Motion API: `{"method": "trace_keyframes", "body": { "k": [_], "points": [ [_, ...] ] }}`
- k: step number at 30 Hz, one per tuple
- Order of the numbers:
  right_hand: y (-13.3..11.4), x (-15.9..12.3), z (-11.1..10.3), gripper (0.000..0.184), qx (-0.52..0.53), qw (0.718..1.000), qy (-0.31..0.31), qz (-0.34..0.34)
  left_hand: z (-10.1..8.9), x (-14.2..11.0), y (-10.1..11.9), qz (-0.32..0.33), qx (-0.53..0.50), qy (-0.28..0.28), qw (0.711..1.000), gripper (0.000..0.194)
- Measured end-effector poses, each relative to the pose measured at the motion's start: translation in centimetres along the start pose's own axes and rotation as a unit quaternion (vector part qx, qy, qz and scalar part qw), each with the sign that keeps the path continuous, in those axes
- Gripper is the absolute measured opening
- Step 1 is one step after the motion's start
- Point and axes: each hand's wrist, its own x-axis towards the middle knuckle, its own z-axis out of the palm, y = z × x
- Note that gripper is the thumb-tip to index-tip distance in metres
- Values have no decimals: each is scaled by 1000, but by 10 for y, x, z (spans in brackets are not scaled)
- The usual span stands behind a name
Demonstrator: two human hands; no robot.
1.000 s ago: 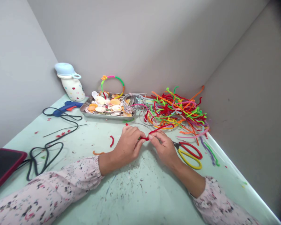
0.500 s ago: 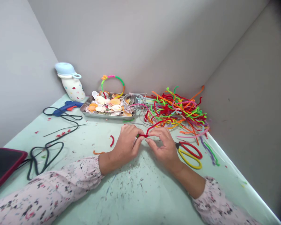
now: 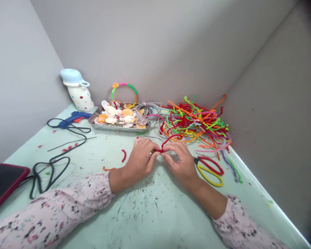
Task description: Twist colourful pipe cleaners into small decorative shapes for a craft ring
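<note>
A red pipe cleaner (image 3: 169, 138) runs between my two hands above the middle of the table, its free end arching up and to the right. My left hand (image 3: 142, 157) pinches it between thumb and forefinger, and a small green bit shows at those fingertips. On the other side, my right hand (image 3: 180, 159) pinches the same red strand where it bends upward. Both sets of fingertips are close together. What lies inside the left palm is hidden. Scissors (image 3: 209, 172) with one red and one yellow handle lie beside my right hand, their blades mostly covered.
Behind my hands are a metal tray (image 3: 119, 128) of shells, a multicoloured ring (image 3: 131, 86), coiled grey wire (image 3: 147, 110) and a pipe cleaner pile (image 3: 194, 119). At left are a bottle (image 3: 80, 95), a blue glue gun (image 3: 74, 118), black cable (image 3: 52, 160) and a phone (image 3: 6, 185).
My right fingertips have shifted slightly left along the red pipe cleaner, and its free end now curves more and reaches less far right. My left hand has barely moved.
</note>
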Motion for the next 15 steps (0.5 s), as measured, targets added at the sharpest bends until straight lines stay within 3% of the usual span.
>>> {"method": "trace_keyframes", "body": {
  "k": [15],
  "points": [
    [-1,1,0,6,25,999,-31,12,0,0,0,11,15,-9,1000,7]
  ]
}}
